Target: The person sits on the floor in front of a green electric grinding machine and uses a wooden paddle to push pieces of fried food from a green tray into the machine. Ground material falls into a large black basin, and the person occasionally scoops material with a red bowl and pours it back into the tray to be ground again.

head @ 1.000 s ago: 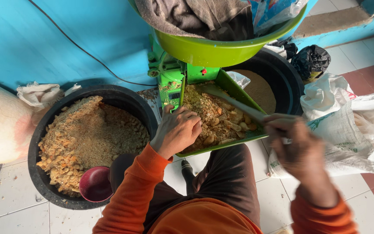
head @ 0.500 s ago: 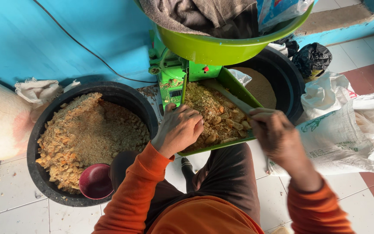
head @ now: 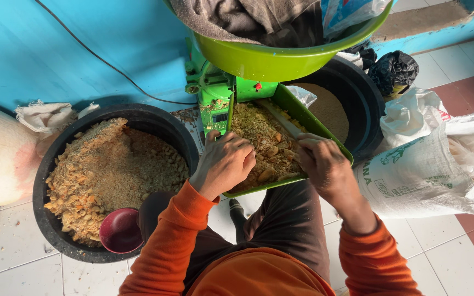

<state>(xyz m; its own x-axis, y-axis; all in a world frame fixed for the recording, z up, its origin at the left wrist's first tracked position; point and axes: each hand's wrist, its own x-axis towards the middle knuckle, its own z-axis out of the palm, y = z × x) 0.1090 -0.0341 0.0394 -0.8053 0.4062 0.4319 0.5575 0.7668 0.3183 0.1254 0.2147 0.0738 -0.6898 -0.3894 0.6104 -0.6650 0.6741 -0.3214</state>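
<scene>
Room is tight around the green tray [head: 325, 129]: its raised rims hem both hands in, the green machine [head: 218, 90] stands just beyond the fingers, and a black tub [head: 56, 235] sits close on the left hand's outer side. The left hand [head: 223, 164] lies knuckles-up, fingers curled loosely into the crumbly feed [head: 259, 137], whether gripping any I cannot tell. The right hand [head: 325, 164] closes round a pale stick [head: 281, 120] that slants across the tray. The feed, between the hands, is coarse, tan and brown with larger pale chunks. A maroon scoop [head: 119, 230] rests in the tub near the left elbow.
</scene>
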